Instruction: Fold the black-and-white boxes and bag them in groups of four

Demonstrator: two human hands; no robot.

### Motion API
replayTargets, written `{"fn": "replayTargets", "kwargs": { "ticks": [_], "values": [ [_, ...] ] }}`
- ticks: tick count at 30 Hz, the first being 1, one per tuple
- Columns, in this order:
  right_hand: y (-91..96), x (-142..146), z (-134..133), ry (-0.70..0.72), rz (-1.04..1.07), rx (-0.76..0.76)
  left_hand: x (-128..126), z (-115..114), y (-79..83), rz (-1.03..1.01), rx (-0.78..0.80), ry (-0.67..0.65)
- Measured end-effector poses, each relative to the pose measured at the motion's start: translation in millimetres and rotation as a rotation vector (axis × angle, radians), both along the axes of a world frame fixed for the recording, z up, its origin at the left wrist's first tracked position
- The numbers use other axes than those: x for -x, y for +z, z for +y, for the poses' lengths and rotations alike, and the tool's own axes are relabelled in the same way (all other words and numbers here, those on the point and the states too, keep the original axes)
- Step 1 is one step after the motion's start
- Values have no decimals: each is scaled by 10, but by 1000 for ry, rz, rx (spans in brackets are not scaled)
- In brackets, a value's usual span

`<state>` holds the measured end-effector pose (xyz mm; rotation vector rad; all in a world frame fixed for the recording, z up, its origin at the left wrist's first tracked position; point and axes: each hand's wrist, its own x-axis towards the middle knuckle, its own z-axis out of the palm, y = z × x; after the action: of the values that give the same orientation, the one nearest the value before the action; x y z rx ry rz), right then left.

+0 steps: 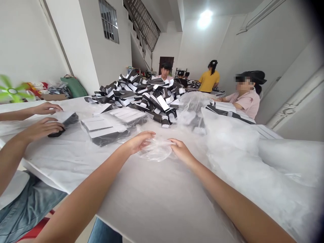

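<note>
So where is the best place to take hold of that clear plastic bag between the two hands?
Pinch its bunched sides, coming in from left and right, where the left hand and right hand are. The clear plastic bag is thin, crumpled and lying on the table, so its folds give more to hold than its flat middle.

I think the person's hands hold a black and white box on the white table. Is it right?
No: the head view shows the left hand and right hand holding a clear plastic bag, not a box, on the white table.
</note>
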<state>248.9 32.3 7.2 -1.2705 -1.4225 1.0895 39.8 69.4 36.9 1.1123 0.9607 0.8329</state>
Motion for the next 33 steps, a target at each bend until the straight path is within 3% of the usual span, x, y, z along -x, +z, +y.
{"fn": "replayTargets", "kwargs": {
  "ticks": [3,6,10,13,17,20,22,27,33],
  "values": [
    [49,-38,21,11,276,6,-10,-78,41,329,-198,-112],
    [55,-97,64,-31,455,87,-23,-92,25,463,-260,-75],
    [47,-148,95,-113,446,143,-38,-35,-31,291,-270,111],
    [73,-142,59,-61,382,175,-59,2,-43,164,-231,129],
    [60,-126,21,-88,131,-2,-91,-7,-5,49,-175,167],
    [6,-122,44,-148,108,-72,-113,-63,41,-14,-182,208],
    [-9,-115,65,-153,179,-46,-132,-113,64,7,-228,184],
    [70,-112,59,-82,367,0,-171,-152,23,319,-458,105],
    [77,-186,58,-27,325,52,-141,-25,-96,187,-303,185]
  ]
}}
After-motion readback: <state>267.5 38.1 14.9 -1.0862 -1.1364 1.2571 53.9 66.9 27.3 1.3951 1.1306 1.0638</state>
